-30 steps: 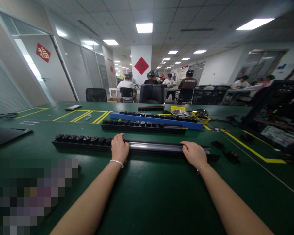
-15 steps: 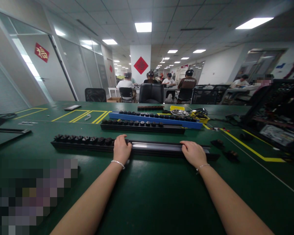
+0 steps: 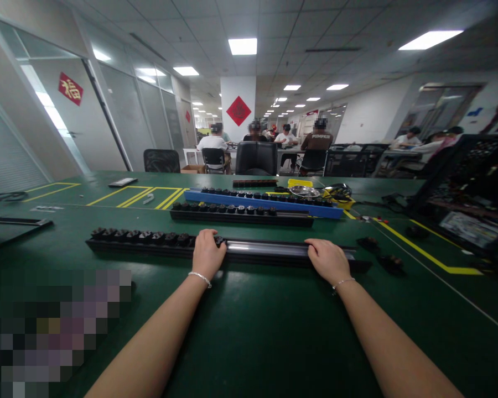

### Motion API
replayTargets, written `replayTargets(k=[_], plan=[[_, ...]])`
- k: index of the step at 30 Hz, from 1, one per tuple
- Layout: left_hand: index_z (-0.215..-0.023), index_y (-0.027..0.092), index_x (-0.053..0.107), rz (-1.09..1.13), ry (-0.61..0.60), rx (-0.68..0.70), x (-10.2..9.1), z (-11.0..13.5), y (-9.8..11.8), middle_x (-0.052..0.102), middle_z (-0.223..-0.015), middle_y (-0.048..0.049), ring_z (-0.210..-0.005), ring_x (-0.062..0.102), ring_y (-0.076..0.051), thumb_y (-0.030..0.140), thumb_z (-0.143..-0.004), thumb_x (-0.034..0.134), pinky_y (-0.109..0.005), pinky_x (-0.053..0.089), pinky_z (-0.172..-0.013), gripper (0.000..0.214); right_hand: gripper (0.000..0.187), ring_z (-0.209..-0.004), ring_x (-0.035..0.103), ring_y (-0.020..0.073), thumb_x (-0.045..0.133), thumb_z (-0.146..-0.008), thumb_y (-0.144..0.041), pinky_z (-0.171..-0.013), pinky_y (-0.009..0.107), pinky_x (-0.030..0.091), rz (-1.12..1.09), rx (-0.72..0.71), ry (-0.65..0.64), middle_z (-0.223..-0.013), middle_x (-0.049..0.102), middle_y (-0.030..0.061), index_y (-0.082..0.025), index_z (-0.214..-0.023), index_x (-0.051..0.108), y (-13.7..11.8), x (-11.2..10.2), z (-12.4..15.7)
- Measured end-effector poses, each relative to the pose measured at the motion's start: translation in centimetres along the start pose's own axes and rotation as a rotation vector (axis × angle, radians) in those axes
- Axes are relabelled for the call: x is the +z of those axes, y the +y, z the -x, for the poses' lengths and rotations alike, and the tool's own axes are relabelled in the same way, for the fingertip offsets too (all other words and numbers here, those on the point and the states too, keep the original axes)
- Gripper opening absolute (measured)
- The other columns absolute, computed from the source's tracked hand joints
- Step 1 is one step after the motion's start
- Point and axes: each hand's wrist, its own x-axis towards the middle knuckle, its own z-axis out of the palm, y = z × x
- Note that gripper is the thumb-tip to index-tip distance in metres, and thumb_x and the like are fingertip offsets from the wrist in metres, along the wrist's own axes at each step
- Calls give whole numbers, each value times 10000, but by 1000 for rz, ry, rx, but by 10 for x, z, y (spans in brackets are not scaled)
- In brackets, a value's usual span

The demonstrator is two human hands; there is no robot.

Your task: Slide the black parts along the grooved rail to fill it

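Left hand [image 3: 208, 255] and right hand [image 3: 328, 258] clasp a rail [image 3: 268, 249] on a green office table [image 3: 257, 326].

– What's overhead?
– A tiled ceiling [image 3: 182, 22] with bright, rectangular lights [image 3: 243, 46].
– And to the left?
– Grey panels [image 3: 126, 105] and a door [image 3: 85, 119] with a red sign [image 3: 71, 89].
– Straight ahead?
– A white pillar [image 3: 228, 88] bearing a red diamond [image 3: 238, 111], with chairs [image 3: 258, 158] in front, beyond the green table [image 3: 249, 342].
– What about the right?
– A pale wall [image 3: 365, 110], then a metal-framed doorway [image 3: 444, 110] nearer by.
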Motion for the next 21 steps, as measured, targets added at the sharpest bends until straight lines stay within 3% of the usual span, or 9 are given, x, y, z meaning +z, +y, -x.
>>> replayTargets(k=[6,14,21], plan=[[-973,140,532,-252,-144,-95,-8,2,7,608,-950,-126,-956,547,-304,404,-758,472,-427,392,-841,345,369,-1004,552,188,344,-816,-254,-854,333,392,0,10,-12,-1080,647,39,-204,-1020,647,-1,-1,0],[-961,165,549,-190,-241,-95,-10,2,10,643,-985,-115,-993,566,-267,416,-790,425,-420,348,-887,328,359,-1000,549,188,355,-811,-252,-857,329,388,-2,12,-21,-1075,648,40,-204,-1012,648,-2,-3,0],[-946,167,551,-212,-268,-62,-11,1,11,648,-979,-107,-967,584,-265,436,-791,429,-384,385,-821,334,375,-1012,539,189,361,-779,-220,-883,330,365,4,31,-57,-1097,638,43,-194,-1028,640,-1,-4,-3]])
